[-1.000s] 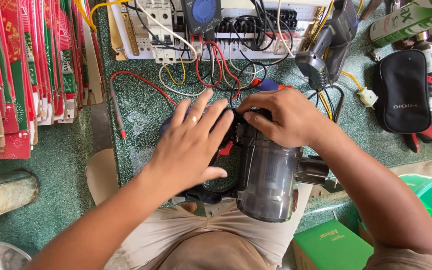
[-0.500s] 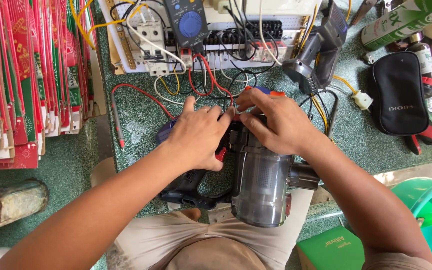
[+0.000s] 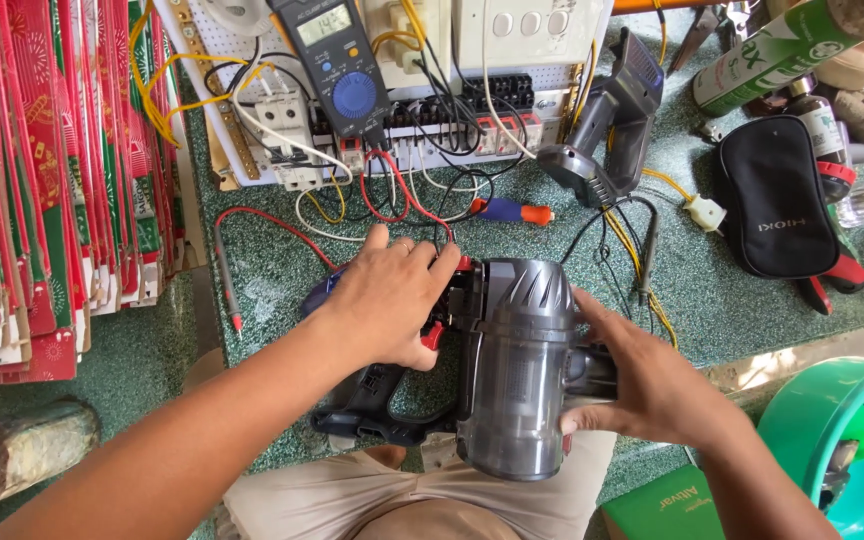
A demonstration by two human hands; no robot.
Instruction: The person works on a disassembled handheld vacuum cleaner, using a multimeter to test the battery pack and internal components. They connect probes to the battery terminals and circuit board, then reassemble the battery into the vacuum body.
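Grey handheld vacuum body (image 3: pixel 517 365) lying at the near edge of the green speckled desk (image 3: pixel 272 260), gripped on its right side by the right hand (image 3: pixel 642 380), left hand (image 3: pixel 387 295) closed over its red-trimmed handle end, multimeter (image 3: pixel 337 60) beyond.

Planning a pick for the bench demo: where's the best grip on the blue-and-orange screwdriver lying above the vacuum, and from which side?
Grip the screwdriver by its blue handle, coming straight down from above. It lies flat on the worktop, roughly left to right, with top and sides exposed. I'd avoid the left end, where red and black wires crowd it. The left hand sits just below it.
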